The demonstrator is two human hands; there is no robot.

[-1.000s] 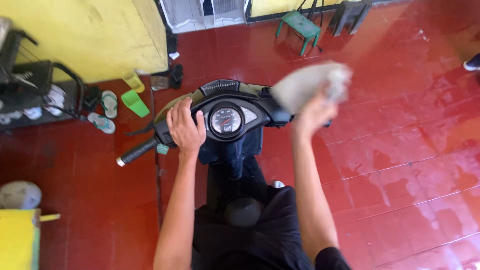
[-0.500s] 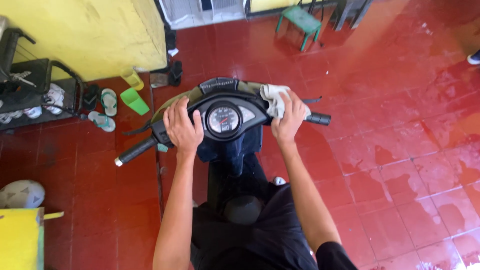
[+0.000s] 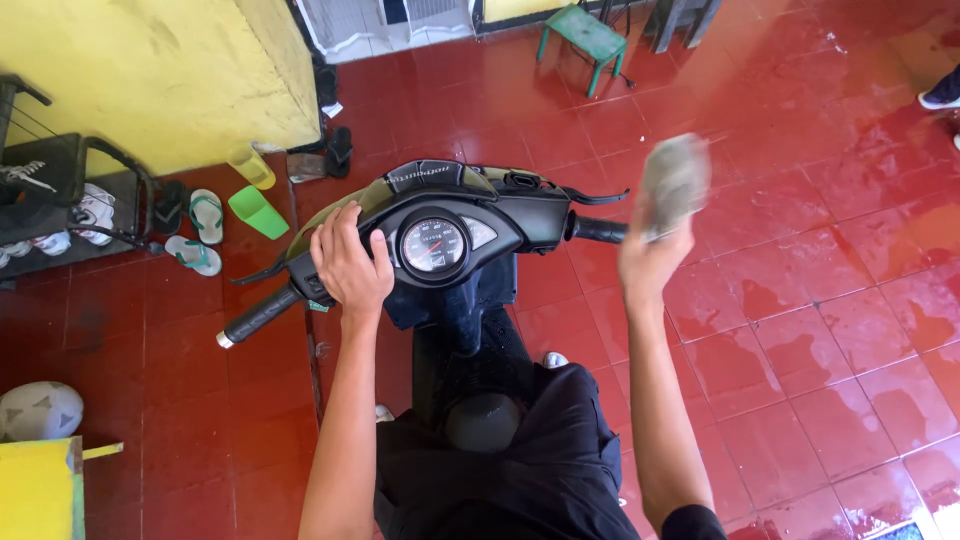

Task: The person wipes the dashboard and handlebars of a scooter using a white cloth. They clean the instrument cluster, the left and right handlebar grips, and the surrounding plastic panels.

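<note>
— Red tiled floor [image 3: 800,300], wet and shiny on the right side; yellow wall [image 3: 150,70] up at the top left. Anything on that floor?

— Green stool [image 3: 585,35] far up, sandals [image 3: 200,230] and a green cup [image 3: 258,212] near the wall, dark shoe rack [image 3: 60,200] at the left edge. Grey ball [image 3: 38,410] lower left, beside a yellow box [image 3: 35,490].

— And in the middle?

— Black scooter [image 3: 450,230], seen from above, round speedometer [image 3: 433,245] at the centre of the handlebar. Dark trousers and both bare arms coming up from the bottom edge.

— Left hand [image 3: 348,265]?

— Laid on the handlebar cover just left of the speedometer. Fingers curled loosely over the top edge, thumb toward the dial. Not spread flat, not a tight fist; resting on the panel, gripping nothing loose. Left grip [image 3: 262,317] well apart, lower left, untouched.

— Right hand [image 3: 650,255]?

— Raised in the air, off the scooter, out past the right grip [image 3: 598,230]. Fingers closed round the lower end of a grey cloth [image 3: 675,180]. Blurred, so exact finger positions hard to tell.

— Where does the cloth sit?

— Bunched above the hand, over the floor, to the right of the handlebar and clear of it. Touching only the hand.
</note>
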